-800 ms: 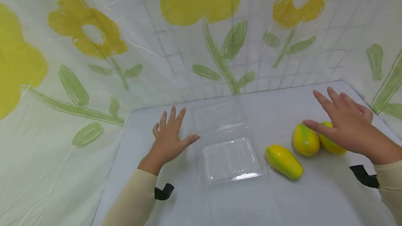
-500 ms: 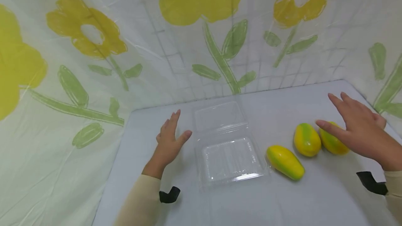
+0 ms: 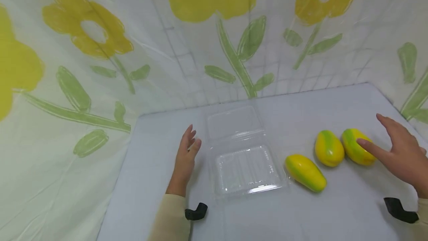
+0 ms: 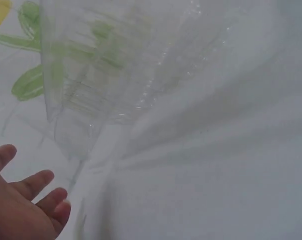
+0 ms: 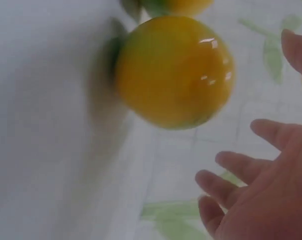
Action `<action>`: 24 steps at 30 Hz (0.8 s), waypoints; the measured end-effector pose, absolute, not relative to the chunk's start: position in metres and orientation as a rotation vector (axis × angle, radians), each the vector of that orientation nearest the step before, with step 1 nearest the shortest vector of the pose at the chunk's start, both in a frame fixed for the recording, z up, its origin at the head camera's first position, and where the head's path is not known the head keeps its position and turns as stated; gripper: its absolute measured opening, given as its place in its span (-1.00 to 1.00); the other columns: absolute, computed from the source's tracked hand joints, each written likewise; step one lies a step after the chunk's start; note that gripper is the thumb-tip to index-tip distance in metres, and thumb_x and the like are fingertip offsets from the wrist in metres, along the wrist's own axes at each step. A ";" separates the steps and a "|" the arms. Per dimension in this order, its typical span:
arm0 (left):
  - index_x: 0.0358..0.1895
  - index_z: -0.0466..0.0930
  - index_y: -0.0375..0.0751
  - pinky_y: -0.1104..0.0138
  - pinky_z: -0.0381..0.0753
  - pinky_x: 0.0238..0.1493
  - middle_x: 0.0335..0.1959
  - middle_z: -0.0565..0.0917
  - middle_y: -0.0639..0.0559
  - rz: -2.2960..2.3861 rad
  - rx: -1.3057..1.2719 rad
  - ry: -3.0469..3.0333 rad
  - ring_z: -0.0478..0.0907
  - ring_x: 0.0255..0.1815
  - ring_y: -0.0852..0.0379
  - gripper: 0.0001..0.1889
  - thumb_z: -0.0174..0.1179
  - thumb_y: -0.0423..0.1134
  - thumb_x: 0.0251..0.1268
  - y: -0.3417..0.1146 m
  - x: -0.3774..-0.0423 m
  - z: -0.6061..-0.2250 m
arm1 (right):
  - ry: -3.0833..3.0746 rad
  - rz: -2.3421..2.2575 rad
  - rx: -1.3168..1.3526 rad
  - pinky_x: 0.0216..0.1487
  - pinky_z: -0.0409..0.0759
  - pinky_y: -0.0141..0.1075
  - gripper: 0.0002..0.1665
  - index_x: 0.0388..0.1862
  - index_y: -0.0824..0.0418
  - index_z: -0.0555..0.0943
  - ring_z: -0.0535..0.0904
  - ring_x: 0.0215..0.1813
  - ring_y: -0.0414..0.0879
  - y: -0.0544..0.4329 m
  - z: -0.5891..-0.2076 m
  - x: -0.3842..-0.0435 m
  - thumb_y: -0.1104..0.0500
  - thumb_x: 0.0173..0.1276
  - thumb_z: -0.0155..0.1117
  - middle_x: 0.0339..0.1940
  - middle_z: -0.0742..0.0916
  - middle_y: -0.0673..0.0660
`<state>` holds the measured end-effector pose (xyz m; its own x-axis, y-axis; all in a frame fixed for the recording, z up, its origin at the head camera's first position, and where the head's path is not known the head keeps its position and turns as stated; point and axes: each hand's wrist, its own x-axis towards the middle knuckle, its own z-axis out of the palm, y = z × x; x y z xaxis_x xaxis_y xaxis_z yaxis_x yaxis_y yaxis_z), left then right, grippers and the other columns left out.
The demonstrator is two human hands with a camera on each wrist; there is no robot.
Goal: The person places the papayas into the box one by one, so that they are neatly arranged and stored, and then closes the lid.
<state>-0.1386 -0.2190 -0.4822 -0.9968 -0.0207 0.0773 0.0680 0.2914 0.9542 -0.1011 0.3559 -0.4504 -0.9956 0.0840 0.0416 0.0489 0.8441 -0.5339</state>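
Note:
A clear plastic clamshell box (image 3: 247, 168) lies on the table, its lid (image 3: 234, 122) folded back towards the wall. To its left hovers my left hand (image 3: 185, 161), fingers relaxed and holding nothing; the left wrist view shows its fingers (image 4: 33, 185) spread below the clear plastic. Right of the box lies one yellow-green papaya (image 3: 305, 173) on its side. Two more papayas sit side by side farther right, the middle one (image 3: 329, 148) and the rightmost one (image 3: 357, 147). My right hand (image 3: 402, 155) is beside the rightmost papaya, thumb tip overlapping it in the head view, fingers loosely spread.
A white-covered table (image 3: 254, 218) carries everything. Behind it hangs a pale curtain (image 3: 187, 58) printed with yellow flowers and green stems, which meets the table's back edge. Black bands (image 3: 196, 212) are on both wrists.
My right hand has drawn right and nearer to me, uncovering the rightmost papaya. The left hand has turned edge-on, its fingers less spread, and its forearm has shifted right. Box and papayas stay put.

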 end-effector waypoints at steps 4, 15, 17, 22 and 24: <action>0.74 0.23 -0.04 -0.08 0.49 0.41 0.37 0.64 -0.14 -1.901 0.011 -2.389 0.59 0.35 -0.06 -0.28 0.26 -0.04 0.67 -0.216 -0.136 -0.499 | -2.957 1.018 -0.232 0.40 -0.06 0.65 0.18 0.76 0.44 -0.27 -0.16 0.60 0.72 0.361 -0.465 -0.096 -0.11 0.69 0.25 0.70 -0.17 0.64; 0.62 0.44 -0.14 0.27 0.63 0.20 0.14 0.76 -0.02 -1.840 -0.276 -2.406 0.68 0.19 -0.02 -0.38 0.36 -0.16 0.60 -0.212 -0.132 -0.514 | -2.814 1.341 -0.333 0.60 0.01 0.39 0.01 0.80 0.38 -0.07 0.13 0.50 0.68 0.363 -0.497 -0.088 -0.04 0.73 0.21 0.68 0.12 0.64; 0.59 0.48 -0.16 0.33 0.62 0.17 0.12 0.77 -0.02 -1.841 -0.288 -2.395 0.69 0.17 -0.02 -0.41 0.36 -0.21 0.59 -0.212 -0.132 -0.515 | -2.819 1.344 -0.324 0.67 0.03 0.13 -0.04 0.78 0.41 0.01 0.17 0.46 0.62 0.363 -0.502 -0.088 -0.05 0.74 0.20 0.63 0.22 0.66; 0.52 0.55 -0.17 0.32 0.62 0.22 0.15 0.78 -0.02 -1.901 -0.277 -2.342 0.70 0.21 -0.01 -0.47 0.37 -0.30 0.56 -0.210 -0.133 -0.518 | -2.830 1.342 -0.285 0.56 0.00 -0.29 -0.08 0.76 0.42 0.07 0.18 0.42 0.55 0.362 -0.507 -0.088 -0.06 0.75 0.18 0.62 0.26 0.65; 0.49 0.58 -0.17 0.29 0.61 0.25 0.20 0.78 -0.02 -1.945 -0.275 -2.310 0.68 0.25 -0.03 -0.49 0.37 -0.33 0.55 -0.209 -0.134 -0.518 | -2.829 1.351 -0.277 0.59 -0.03 -0.28 -0.08 0.76 0.43 0.06 0.17 0.45 0.56 0.362 -0.508 -0.089 -0.06 0.76 0.18 0.63 0.25 0.65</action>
<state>-0.1337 -0.2093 -0.5185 -0.9776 0.0672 0.1993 0.2079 0.1632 0.9644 -0.0886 0.3617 -0.5079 -0.9845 0.1558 -0.0809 0.1609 0.6160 -0.7711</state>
